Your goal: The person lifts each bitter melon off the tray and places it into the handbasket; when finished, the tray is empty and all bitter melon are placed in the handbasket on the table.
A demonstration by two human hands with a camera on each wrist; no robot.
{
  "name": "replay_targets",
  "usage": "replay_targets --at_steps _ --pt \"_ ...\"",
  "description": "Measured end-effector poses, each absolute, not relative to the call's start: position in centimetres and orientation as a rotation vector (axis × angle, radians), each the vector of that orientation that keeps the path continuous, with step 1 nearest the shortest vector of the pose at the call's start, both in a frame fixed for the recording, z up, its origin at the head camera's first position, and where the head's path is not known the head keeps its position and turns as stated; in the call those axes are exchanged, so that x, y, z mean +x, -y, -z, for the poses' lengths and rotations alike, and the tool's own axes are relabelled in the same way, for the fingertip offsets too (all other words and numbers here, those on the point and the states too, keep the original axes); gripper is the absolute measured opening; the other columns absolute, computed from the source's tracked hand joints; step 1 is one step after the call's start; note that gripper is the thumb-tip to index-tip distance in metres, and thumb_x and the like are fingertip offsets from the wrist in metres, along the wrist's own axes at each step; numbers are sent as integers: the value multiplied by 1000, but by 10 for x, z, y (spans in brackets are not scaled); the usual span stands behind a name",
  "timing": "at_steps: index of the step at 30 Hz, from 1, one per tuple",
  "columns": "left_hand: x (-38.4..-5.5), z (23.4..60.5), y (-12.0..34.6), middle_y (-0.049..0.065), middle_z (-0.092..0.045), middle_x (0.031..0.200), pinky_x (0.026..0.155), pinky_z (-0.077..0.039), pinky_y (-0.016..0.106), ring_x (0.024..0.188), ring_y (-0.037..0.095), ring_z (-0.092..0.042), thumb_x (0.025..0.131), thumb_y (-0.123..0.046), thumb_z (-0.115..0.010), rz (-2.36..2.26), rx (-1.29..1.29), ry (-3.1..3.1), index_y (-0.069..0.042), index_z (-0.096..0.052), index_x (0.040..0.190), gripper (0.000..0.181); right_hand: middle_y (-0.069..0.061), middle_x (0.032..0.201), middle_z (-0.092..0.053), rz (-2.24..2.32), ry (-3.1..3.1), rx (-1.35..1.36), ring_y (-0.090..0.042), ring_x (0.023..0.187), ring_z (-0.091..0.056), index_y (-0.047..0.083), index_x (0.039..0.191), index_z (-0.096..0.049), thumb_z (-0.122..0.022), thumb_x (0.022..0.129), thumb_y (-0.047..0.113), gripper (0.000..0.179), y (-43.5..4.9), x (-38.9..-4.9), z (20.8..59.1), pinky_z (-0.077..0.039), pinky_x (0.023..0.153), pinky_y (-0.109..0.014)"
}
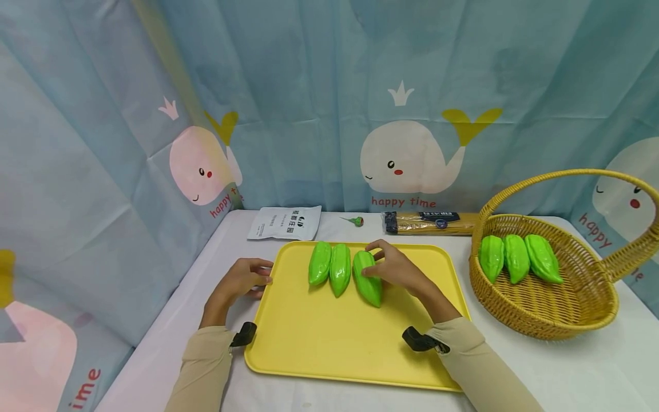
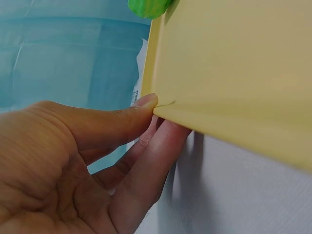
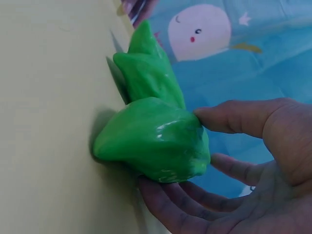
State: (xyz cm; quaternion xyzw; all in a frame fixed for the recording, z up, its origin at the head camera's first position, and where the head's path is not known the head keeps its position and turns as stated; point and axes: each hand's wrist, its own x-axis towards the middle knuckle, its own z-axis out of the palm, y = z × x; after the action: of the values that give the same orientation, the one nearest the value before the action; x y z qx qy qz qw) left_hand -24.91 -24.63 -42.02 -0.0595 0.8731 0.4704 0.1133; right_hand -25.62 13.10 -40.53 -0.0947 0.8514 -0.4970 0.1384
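Note:
A yellow tray lies on the white table with a row of three glossy green ridged fruits, which look like star fruit, near its far edge. My left hand pinches the tray's left rim; in the left wrist view the thumb is on top and the fingers underneath. My right hand grips the rightmost star fruit, thumb on one side and fingers on the other. The middle star fruit and the left star fruit lie side by side, slightly apart from the held one.
At the right stands a woven basket with a tall handle and three more green star fruit inside. Behind the tray are a white packet, a small green-and-red item and a pack of noodles. A whale-print curtain hangs behind.

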Motion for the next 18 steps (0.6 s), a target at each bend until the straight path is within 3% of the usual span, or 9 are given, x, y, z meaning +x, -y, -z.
replay_targets --at_steps 5,18 --pt "-250 418 246 17 -64 114 66 -60 29 78 18 -65 100 -8 -72 -1372 -199 -2547 2 -62 142 45 -26 145 -52 1462 -2426 -283 -36 117 -65 10 157 -47 -77 95 22 69 -140 -249 394 -62 88 -48" --pt "-251 420 247 17 -64 115 67 -61 27 79 18 -66 100 -7 -71 -1385 -205 -2538 1 -62 142 44 -26 139 -54 1481 -2414 -360 -30 109 -69 7 158 -44 -78 94 18 73 -175 -220 359 -63 78 -43"
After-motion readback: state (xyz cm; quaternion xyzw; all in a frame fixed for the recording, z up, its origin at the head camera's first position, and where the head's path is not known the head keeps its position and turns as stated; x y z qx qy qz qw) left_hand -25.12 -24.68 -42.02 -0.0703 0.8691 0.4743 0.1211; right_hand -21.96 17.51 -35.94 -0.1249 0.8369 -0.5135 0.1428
